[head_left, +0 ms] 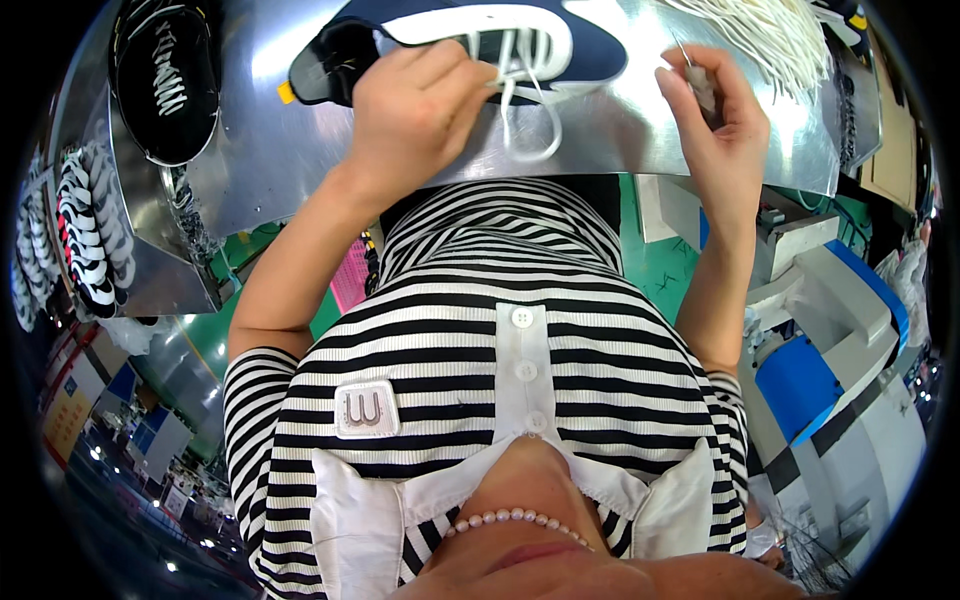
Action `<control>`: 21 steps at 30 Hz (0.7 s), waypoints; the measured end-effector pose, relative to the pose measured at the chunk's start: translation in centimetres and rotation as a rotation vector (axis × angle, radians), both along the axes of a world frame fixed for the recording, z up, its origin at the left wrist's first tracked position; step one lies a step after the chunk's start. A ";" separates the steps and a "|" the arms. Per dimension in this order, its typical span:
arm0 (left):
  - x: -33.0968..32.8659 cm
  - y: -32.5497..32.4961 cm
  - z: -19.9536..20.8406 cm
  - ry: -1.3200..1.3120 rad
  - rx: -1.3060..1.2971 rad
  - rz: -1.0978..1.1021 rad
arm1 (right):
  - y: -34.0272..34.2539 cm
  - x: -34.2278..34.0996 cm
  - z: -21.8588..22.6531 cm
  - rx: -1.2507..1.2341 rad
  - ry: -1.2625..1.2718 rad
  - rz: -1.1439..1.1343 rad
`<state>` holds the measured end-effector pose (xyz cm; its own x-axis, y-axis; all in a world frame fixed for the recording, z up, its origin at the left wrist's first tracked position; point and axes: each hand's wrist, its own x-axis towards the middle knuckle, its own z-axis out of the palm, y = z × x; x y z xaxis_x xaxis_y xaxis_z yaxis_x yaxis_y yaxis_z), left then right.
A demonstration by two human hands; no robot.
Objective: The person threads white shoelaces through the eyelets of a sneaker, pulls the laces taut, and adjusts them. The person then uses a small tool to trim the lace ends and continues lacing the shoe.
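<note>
A navy shoe upper [598, 45] with a white panel and a black heel lining lies on its side along the metal table, toe to the right. White lace [545, 152] runs through its eyelets, and a loose loop hangs off its near edge. My left hand [415, 115] is closed over the middle of the upper, thumb and finger pinching the lace beside the eyelets. Off to the right of the toe, my right hand [728, 125] is closed around an awl-like tool [700, 88]. Its thin metal tip points up and its handle is greyish; the fingers partly cover it.
A bundle of white laces [775, 40] lies at the table's far right. On the left stands a black shoe upper [165, 85] with white lacing. More striped uppers [88, 230] hang at the far left. A blue-and-grey machine [815, 330] is to my right, below the metal tabletop [270, 160].
</note>
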<state>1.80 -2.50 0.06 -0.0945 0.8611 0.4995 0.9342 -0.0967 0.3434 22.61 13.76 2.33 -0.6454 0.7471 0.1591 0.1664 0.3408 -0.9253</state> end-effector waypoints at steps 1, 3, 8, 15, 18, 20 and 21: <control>0.4 0.4 0.0 -0.003 0.021 -0.020 | -0.6 -1.5 1.2 0.017 0.044 0.157; 0.7 0.4 0.0 0.002 0.045 -0.033 | -1.9 -4.9 2.4 0.240 -0.031 0.383; 0.6 0.0 -0.5 0.028 0.062 -0.013 | -2.6 -7.5 -1.0 0.689 -0.485 0.352; 0.0 0.1 -1.1 0.027 0.072 -0.075 | -0.6 -8.1 -0.8 -0.073 -0.342 0.437; -0.2 0.5 -1.1 0.001 0.062 -0.087 | -0.7 -7.9 -1.6 -0.044 -0.204 0.391; 0.0 0.5 -0.9 -0.024 0.050 -0.095 | 0.3 -8.1 -0.7 -0.216 0.065 0.282; 0.1 0.3 -0.4 -0.039 0.035 -0.104 | 3.4 -8.1 0.3 -0.298 0.233 0.276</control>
